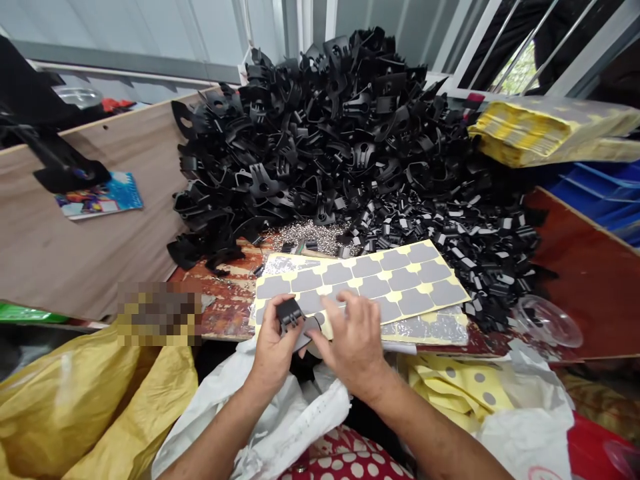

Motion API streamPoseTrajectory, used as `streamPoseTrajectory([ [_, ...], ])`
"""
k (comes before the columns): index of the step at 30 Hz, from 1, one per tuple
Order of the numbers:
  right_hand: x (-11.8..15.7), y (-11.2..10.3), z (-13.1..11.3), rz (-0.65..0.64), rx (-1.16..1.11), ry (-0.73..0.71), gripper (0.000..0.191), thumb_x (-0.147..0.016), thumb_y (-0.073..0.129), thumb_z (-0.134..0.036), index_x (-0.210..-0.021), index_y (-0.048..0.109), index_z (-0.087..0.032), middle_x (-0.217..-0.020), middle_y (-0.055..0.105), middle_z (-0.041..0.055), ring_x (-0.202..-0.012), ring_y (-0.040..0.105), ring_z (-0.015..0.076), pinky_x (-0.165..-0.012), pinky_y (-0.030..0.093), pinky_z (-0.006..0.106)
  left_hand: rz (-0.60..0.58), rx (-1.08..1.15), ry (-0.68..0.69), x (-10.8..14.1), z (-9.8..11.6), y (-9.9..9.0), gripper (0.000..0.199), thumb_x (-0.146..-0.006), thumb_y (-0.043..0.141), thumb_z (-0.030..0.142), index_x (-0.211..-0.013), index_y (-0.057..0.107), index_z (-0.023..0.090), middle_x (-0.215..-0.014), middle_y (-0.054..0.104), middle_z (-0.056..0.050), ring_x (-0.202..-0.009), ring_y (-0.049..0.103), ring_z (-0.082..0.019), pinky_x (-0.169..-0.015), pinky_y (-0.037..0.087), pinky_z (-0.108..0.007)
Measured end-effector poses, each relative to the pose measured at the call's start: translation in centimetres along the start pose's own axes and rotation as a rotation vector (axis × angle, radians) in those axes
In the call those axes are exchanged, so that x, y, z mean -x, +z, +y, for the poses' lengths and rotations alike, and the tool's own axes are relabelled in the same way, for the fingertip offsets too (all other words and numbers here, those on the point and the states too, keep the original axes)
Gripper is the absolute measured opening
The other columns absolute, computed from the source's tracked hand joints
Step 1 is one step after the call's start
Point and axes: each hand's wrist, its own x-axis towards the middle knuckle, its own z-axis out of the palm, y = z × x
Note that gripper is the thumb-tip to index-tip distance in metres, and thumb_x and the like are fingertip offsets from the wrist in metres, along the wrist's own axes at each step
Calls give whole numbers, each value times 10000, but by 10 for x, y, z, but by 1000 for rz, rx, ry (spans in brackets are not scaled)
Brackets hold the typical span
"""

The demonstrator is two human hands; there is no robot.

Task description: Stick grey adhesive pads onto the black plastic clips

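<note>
My left hand [274, 347] is closed around a small black plastic clip part [289, 312], held up above the table's front edge. Against the part lies a grey sticker pad [307, 333], with my right thumb touching it. My right hand [353, 333] is half spread, its fingers raised and slightly blurred, over a yellow-backed sheet of grey stickers [410, 283]. Whether the right hand pinches the pad or only presses it, I cannot tell. Under the sticker sheet a further sheet [430, 328] in shiny wrap sticks out.
A tall heap of black plastic clips [300, 133] fills the table's back. Small black pieces [465, 240] lie at right, tiny metal parts [320, 233] before the heap. Stacked yellow sheets [540, 130] stand at right rear. A clear plastic dish [547, 322] sits at the right edge.
</note>
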Motion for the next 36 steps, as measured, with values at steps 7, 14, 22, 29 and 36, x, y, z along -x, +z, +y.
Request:
streamPoseTrajectory([
  [7, -16, -8, 6, -422, -793, 323, 210, -909, 589, -187, -1113, 568, -232, -850, 635, -15, -750, 596, 154, -700, 488, 275, -111, -47, 38, 2, 22, -4, 493, -829, 807, 352, -1237, 534, 302, -924, 574, 24, -603, 529, -107, -485, 505, -218],
  [14, -16, 7, 2, -226, -814, 336, 104, -889, 570, -149, -939, 614, -229, -881, 631, 7, -797, 577, 164, -747, 468, 287, -97, 455, -338, 5, 39, -5, 414, -752, 855, 217, -1114, 655, 230, -1024, 679, -36, -885, 644, -191, -771, 567, -320],
  [22, -21, -8, 1, -254, -572, 85, 107, -972, 563, -210, -982, 666, -234, -1154, 620, 79, -1127, 540, 256, -992, 419, 431, -120, 357, -326, 8, 46, -3, 257, -835, 810, 243, -1079, 737, 207, -976, 722, -47, -841, 642, -155, -763, 548, -255],
  [29, -29, -24, 12, -158, -578, 139, 122, -970, 553, -164, -893, 620, -232, -1019, 634, 55, -1031, 564, 242, -921, 431, 408, 174, 327, -186, 2, 49, -34, 438, -670, 928, 210, -1065, 740, 229, -940, 749, -13, -832, 680, -165, -797, 594, -297],
  [36, -25, -1, -4, -322, -510, 13, 195, -997, 540, -177, -1064, 709, -248, -1019, 638, 54, -998, 545, 232, -888, 411, 389, 137, 318, -240, 13, 44, -35, 448, -633, 955, 248, -1032, 759, 200, -908, 758, -22, -813, 676, -152, -788, 565, -241],
])
